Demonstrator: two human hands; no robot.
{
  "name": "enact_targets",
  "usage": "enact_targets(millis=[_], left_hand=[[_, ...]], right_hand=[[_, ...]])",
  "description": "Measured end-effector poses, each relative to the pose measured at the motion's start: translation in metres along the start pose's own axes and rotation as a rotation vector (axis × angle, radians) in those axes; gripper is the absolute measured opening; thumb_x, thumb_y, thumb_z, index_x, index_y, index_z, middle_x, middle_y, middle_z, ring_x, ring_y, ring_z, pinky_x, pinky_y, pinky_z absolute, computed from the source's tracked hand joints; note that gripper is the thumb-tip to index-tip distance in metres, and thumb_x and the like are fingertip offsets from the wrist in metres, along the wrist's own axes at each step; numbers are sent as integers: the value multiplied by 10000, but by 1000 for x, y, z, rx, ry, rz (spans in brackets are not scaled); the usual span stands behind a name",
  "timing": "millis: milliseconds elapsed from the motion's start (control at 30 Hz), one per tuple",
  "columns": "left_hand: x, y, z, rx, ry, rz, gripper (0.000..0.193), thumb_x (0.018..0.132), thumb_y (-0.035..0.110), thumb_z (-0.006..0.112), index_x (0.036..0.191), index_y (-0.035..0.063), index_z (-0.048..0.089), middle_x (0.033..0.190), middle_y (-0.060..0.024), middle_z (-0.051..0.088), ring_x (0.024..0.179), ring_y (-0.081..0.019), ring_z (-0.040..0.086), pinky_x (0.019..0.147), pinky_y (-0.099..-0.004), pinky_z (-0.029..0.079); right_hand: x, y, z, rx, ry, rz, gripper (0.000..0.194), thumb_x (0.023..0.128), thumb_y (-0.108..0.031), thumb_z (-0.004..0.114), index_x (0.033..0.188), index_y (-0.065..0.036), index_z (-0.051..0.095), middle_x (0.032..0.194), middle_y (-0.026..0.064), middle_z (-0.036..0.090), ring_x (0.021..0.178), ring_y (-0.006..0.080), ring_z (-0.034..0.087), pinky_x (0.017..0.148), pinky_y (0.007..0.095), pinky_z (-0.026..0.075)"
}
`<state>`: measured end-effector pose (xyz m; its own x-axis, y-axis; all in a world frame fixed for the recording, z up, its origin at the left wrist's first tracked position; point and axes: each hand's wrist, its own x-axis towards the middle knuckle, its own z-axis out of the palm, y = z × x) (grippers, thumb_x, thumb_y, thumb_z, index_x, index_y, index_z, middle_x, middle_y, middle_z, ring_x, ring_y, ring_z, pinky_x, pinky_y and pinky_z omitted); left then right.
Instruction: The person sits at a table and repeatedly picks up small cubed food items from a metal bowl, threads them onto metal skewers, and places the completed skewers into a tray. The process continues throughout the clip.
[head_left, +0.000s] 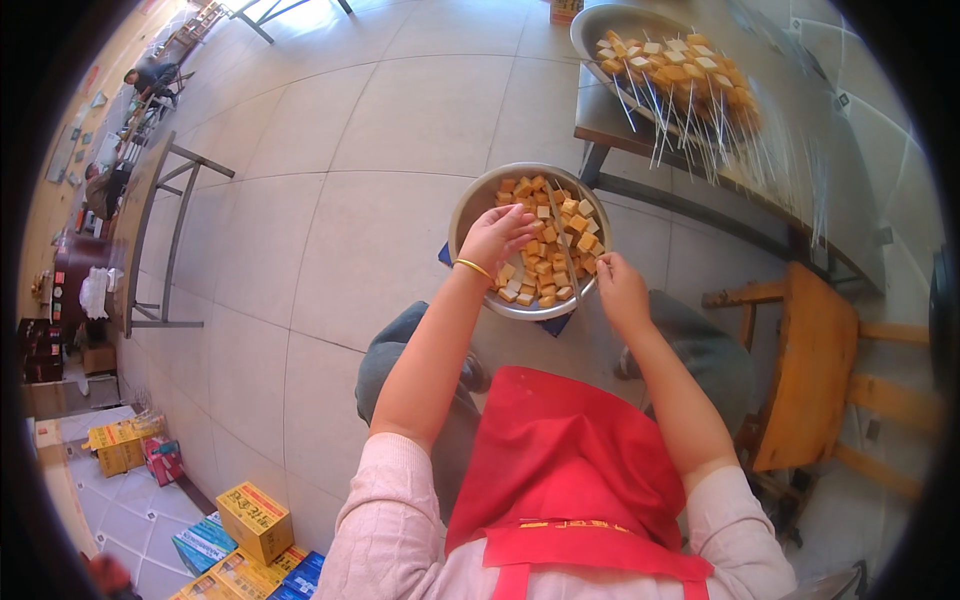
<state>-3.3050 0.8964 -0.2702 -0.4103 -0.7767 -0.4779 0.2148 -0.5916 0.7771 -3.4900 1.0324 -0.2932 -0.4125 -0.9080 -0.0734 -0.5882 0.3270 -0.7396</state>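
Note:
A round metal basin (459, 225) sits low in front of me, between my knees. In it lie many orange-skinned, pale-sided cubes (551, 251), which look like fried tofu. My left hand (499, 234), with a yellow bangle at the wrist, is over the basin's left side, fingers bent above the cubes. Whether it pinches a cube is hard to see. At the right rim my right hand (621, 289) has thumb and forefinger drawn together; anything thin between them does not show clearly. Between the two hands, long thin sticks (562, 232) lie across the basin and its cubes.
To the upper right, a bench (600, 124) bears a large metal bowl (589, 41) of skewered cubes (675, 67), sticks jutting over its edge. A wooden chair (814, 375) stands at right. Cartons (255, 521) lie lower left. A table (142, 225) and two people are farther left.

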Motion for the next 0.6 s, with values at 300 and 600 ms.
enact_targets(millis=[300, 600], left_hand=[[5, -25, -16, 1379, -57, 85, 257, 806, 226, 646, 964, 22, 647, 990, -176, 668, 926, -328, 634, 822, -404, 498], [4, -72, -18, 1993, -207, -43, 280, 775, 131, 642, 1041, 55, 686, 1173, -140, 612, 1133, -295, 552, 914, -368, 484]], right_hand=[[-3, -1, 15, -403, -118, -56, 152, 867, -148, 547, 934, -20, 502, 836, 190, 637, 778, 388, 623, 691, 479, 497], [-7, -12, 25, -477, -116, -154, 117, 846, -151, 563, 839, -35, 570, 823, 170, 641, 749, 358, 640, 654, 466, 507]])
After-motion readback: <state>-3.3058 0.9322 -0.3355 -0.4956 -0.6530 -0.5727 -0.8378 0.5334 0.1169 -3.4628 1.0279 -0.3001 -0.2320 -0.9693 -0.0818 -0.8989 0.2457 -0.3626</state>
